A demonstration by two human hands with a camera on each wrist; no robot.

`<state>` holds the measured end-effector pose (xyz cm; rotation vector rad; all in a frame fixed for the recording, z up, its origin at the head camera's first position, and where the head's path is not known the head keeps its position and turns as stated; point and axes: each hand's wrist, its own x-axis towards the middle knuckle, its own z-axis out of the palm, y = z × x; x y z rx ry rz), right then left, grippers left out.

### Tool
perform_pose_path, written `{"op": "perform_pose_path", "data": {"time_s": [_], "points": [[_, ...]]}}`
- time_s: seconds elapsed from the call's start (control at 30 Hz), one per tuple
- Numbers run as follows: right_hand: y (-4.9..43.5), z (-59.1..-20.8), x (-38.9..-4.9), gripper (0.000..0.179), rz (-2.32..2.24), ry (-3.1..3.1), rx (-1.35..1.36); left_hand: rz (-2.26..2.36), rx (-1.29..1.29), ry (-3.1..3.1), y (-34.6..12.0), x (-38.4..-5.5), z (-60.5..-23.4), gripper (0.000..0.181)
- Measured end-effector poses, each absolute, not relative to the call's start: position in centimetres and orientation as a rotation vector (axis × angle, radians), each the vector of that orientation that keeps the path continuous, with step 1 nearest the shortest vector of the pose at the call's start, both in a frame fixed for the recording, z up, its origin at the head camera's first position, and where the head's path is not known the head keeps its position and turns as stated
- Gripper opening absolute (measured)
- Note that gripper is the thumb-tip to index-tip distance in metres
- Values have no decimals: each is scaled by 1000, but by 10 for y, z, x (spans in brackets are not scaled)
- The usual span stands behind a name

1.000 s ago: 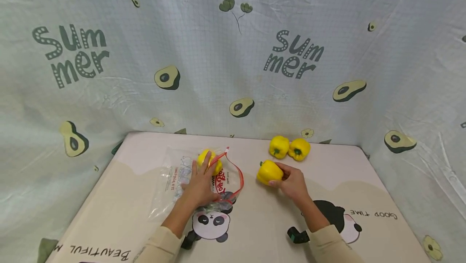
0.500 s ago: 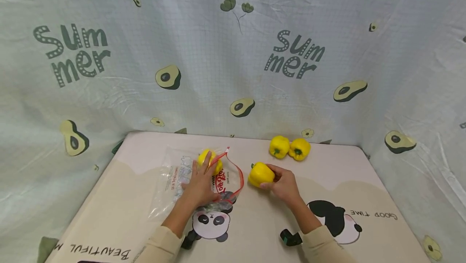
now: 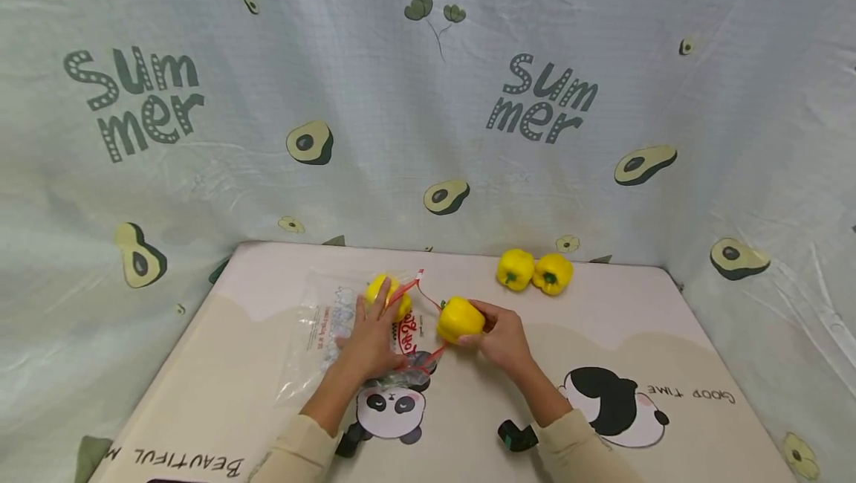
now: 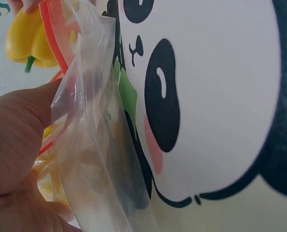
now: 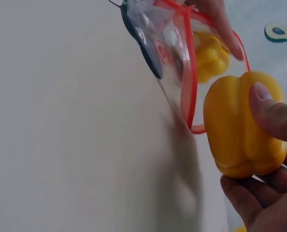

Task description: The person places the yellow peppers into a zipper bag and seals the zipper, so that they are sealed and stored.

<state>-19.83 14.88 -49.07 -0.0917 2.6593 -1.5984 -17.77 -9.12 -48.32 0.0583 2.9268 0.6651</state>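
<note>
My right hand point(image 3: 504, 339) holds a yellow bell pepper point(image 3: 458, 320) right at the red-edged mouth of a clear plastic zip bag point(image 3: 319, 328). In the right wrist view, the thumb lies over the pepper's side while the other fingers support it from below. Fingers spread, my left hand point(image 3: 366, 345) rests over the bag, its thumb and fingertips along the mouth, which stands apart. Inside the bag lies another yellow bell pepper point(image 5: 210, 55), partly covered by the left fingers in the head view. The left wrist view shows the thumb partly behind the clear film.
Two more yellow bell peppers, one on the left point(image 3: 515, 270) and one on the right point(image 3: 553, 273), sit side by side at the table's back edge. The pale table cover point(image 3: 669, 334) has printed pandas and lettering. A curtain point(image 3: 374, 96) hangs behind and along the sides.
My right hand has moved left with the bell pepper, from the table right of the bag to its red-edged mouth. The left hand and the bag have stayed put.
</note>
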Motion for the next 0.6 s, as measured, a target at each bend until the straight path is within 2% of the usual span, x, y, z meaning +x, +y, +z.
{"op": "perform_pose_path", "data": {"time_s": [0.6], "points": [[100, -497, -193, 63, -1562, 2672, -214, 687, 82, 2932, -92, -177, -482, 107]]}}
